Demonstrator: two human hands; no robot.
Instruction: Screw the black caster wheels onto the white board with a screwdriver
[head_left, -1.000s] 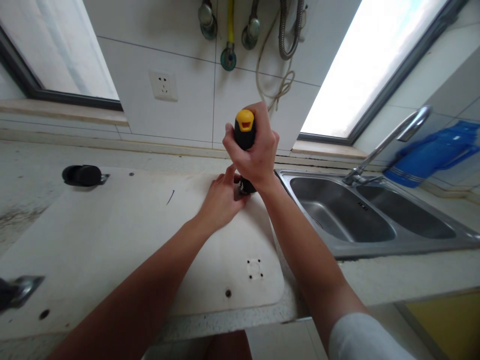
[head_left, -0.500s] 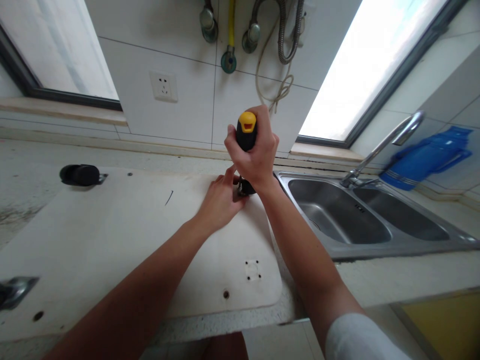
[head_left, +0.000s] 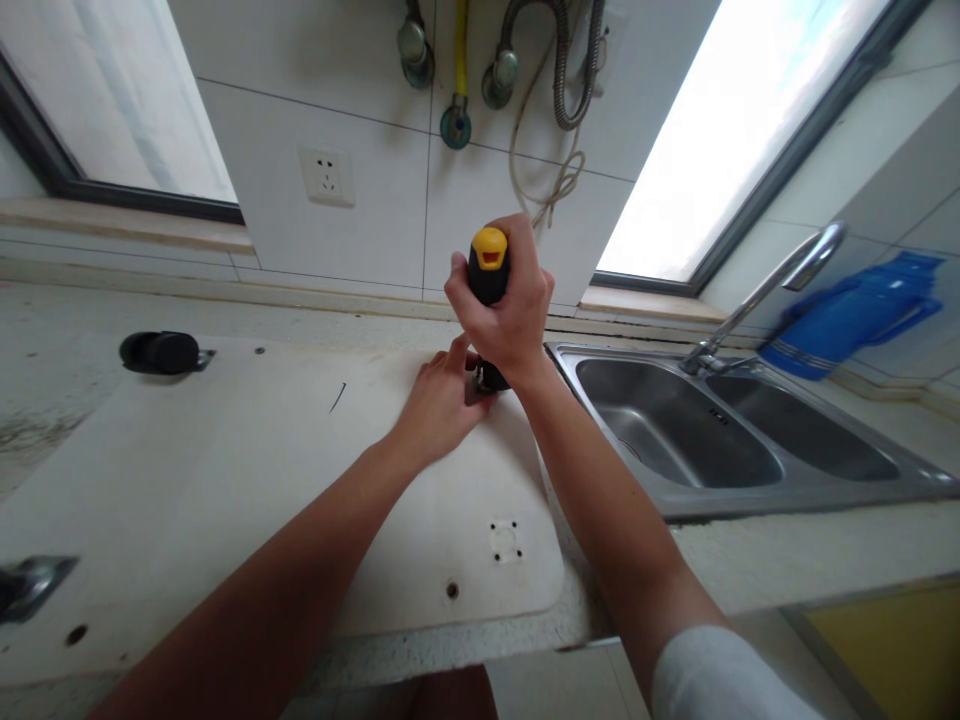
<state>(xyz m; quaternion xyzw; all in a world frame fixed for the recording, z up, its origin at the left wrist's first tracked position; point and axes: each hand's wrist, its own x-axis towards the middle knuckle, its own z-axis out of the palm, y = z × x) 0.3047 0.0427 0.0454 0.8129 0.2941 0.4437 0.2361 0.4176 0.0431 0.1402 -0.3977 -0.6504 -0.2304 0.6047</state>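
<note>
My right hand [head_left: 510, 300] is wrapped round the black handle of a screwdriver [head_left: 489, 262] with a yellow end cap. The tool stands nearly upright, and its tip is hidden behind my hand. Just below, my left hand [head_left: 442, 400] grips a black caster [head_left: 493, 377] at the far right corner of a white board [head_left: 262, 500]. Most of that caster is covered by my hands. Another black caster [head_left: 160, 352] sits on the board's far left part, and a third caster [head_left: 34, 585] is partly cut off at the left edge. Four small holes mark the near right corner.
To the right is a double steel sink [head_left: 675, 425] with a faucet [head_left: 780, 290]. A blue jug-like flask [head_left: 855, 315] leans behind it. On the tiled wall are a socket [head_left: 327, 175], a yellow pipe [head_left: 460, 60] and a coiled cord [head_left: 566, 180]. The board lies on a pale countertop.
My right hand and the screwdriver's top have shifted slightly left and down. My left hand keeps its hold on the caster, and the board has not moved.
</note>
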